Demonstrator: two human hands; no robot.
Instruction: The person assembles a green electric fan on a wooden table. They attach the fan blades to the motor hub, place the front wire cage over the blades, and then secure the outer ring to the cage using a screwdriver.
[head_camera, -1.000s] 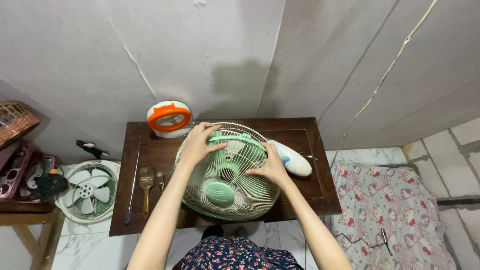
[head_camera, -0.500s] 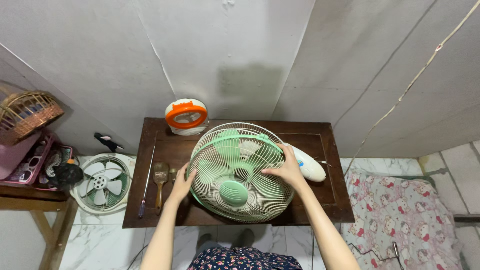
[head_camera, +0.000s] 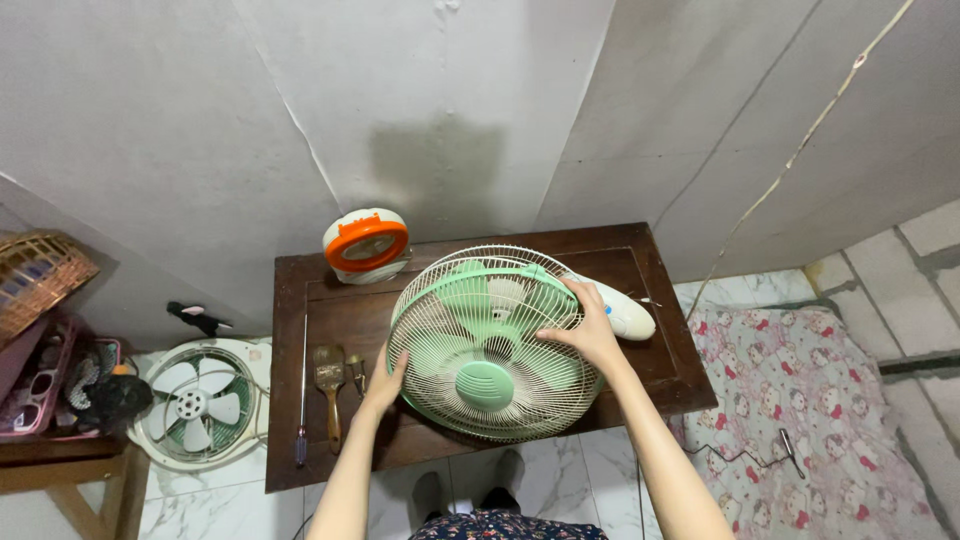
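Two hands rest on a green fan (head_camera: 487, 345) that lies face up on a dark wooden table (head_camera: 300, 445) set against a grey wall (head_camera: 200, 120). Its wire grille covers pale green blades and a round green hub, and it fills the middle of the table, its near edge close to the table's near edge. A white fan body (head_camera: 625, 315) sticks out from behind the grille on the right. Left of the table, a second fan (head_camera: 195, 400) in white and green lies on the floor. A patterned cloth (head_camera: 830, 400) covers the floor on the right. At the far left corner of the table stands a round orange and white lamp (head_camera: 366, 245). The right hand (head_camera: 585, 330) lies flat and open on the grille's right side, fingers spread over the wires. The left hand (head_camera: 385, 380) presses open against the grille's near left rim. Just left of it lie a paintbrush (head_camera: 329, 385) and a long thin screwdriver (head_camera: 303, 390).
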